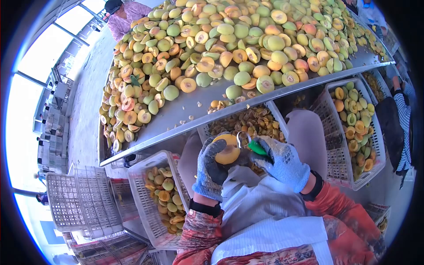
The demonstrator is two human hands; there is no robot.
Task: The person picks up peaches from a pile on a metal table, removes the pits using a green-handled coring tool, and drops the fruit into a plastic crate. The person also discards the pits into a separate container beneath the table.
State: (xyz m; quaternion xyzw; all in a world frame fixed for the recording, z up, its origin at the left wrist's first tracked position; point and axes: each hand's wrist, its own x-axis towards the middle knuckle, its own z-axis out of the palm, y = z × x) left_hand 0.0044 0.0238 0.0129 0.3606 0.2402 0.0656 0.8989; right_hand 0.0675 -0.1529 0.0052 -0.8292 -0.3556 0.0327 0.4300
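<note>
My left hand, in a blue knitted glove with a dark palm, grips a halved yellow peach, its cut face showing. Gloved the same way, my right hand is closed around the green handle of a peach pitter. The tool's curved metal loop is right at the edge of the peach half. Both hands are above my lap, over a crate of peach scraps. Just beyond them runs the metal rim of the table.
Halved peaches are heaped on the table. Crates of peach halves stand at my left and right. Stacked white crates are farther left. One person is at the far left corner, another at the right.
</note>
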